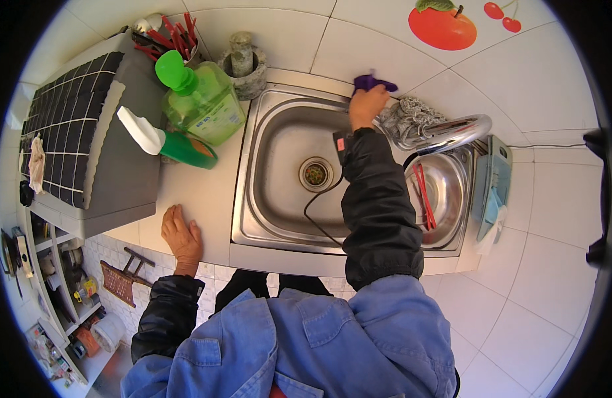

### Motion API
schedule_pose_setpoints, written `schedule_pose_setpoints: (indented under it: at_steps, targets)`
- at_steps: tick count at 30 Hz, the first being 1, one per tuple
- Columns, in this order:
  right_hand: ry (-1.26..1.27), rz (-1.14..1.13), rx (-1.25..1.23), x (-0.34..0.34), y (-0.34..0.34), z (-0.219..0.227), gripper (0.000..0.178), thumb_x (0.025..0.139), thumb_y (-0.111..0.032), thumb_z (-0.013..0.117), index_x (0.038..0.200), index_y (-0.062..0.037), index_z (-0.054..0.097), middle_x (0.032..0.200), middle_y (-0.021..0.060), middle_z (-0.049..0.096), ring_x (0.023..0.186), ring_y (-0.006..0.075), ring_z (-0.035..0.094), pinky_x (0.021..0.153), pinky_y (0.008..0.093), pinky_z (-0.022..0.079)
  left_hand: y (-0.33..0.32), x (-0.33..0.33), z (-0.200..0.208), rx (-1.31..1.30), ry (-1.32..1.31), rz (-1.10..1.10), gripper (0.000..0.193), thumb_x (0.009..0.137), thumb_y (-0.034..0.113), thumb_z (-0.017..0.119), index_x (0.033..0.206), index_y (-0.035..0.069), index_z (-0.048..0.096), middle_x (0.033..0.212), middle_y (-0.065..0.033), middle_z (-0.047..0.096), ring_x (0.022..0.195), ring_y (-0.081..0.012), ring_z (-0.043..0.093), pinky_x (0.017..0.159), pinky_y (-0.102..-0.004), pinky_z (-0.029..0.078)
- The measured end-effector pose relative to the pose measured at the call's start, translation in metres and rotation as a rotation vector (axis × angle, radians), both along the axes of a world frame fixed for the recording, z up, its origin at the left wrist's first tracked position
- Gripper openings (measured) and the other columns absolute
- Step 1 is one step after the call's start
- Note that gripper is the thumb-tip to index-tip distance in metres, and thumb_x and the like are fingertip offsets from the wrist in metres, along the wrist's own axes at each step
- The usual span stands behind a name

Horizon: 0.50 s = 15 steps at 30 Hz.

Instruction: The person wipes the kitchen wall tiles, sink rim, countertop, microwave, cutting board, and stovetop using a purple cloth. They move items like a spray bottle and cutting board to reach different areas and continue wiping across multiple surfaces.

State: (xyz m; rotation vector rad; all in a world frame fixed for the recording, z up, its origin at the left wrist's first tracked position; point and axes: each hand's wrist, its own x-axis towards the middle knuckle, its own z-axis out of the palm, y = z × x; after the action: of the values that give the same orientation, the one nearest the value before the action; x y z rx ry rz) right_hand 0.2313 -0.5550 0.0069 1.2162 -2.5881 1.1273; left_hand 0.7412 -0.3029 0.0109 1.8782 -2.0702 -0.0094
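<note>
Purple cloth (370,82) beyond back edge of sink (272,192).
Right hand (367,106): grip narrow, round cloth; left hand (182,239) empty on desk (209,199), front edge. Advisable: even pressure.

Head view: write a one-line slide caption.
Right hand holds a purple cloth behind the steel sink; left hand rests on the counter.

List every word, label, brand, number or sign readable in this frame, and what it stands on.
Green pump bottle: printing on its front; wording not copied here.
Green spray bottle: orange patch; no lettering can be made out.
Reddish tag beside the right sleeve: too small to read.
Purple cloth at the right hand: no lettering visible.
Wall tiles: fruit pictures, no lettering seen.
</note>
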Motion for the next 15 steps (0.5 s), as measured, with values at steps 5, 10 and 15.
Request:
schedule_pose_setpoints:
  at_steps: [5, 10, 15]
  targets:
    - [0.209, 0.307, -0.020, 0.013, 0.013, -0.003, 0.047, 0.076, 0.000, 0.068, 0.122, -0.0058, 0.064, 0.116, 0.0183, 0.063, 0.113, 0.0404, 0.059, 0.101, 0.0475, 0.047, 0.000, 0.003, 0.002, -0.007, 0.002, -0.007, 0.059, 0.091, 0.021, 0.061, 0.145, 0.002, 0.046, 0.143, -0.0198, 0.049, 0.136, -0.0402, 0.043, 0.112, -0.0530, 0.032]
    - [-0.158, -0.146, -0.608, -0.001, -0.009, 0.031, 0.039, 0.078, -0.002, 0.068, 0.116, 0.0044, 0.062, 0.110, 0.0235, 0.063, 0.108, 0.0432, 0.059, 0.100, 0.0488, 0.046, 0.002, -0.001, 0.005, 0.024, 0.021, 0.019, 0.061, 0.090, 0.021, 0.062, 0.146, 0.002, 0.046, 0.144, -0.0187, 0.048, 0.137, -0.0393, 0.042, 0.113, -0.0532, 0.031]
    - [-0.226, -0.088, -0.420, 0.088, -0.043, 0.015, 0.045, 0.073, 0.007, 0.068, 0.117, 0.0075, 0.056, 0.124, 0.0244, 0.056, 0.111, 0.0446, 0.056, 0.103, 0.0515, 0.043, 0.000, -0.002, 0.008, 0.036, 0.029, 0.037, 0.061, 0.089, 0.021, 0.063, 0.145, 0.002, 0.047, 0.144, -0.0178, 0.048, 0.137, -0.0391, 0.042, 0.113, -0.0534, 0.031]
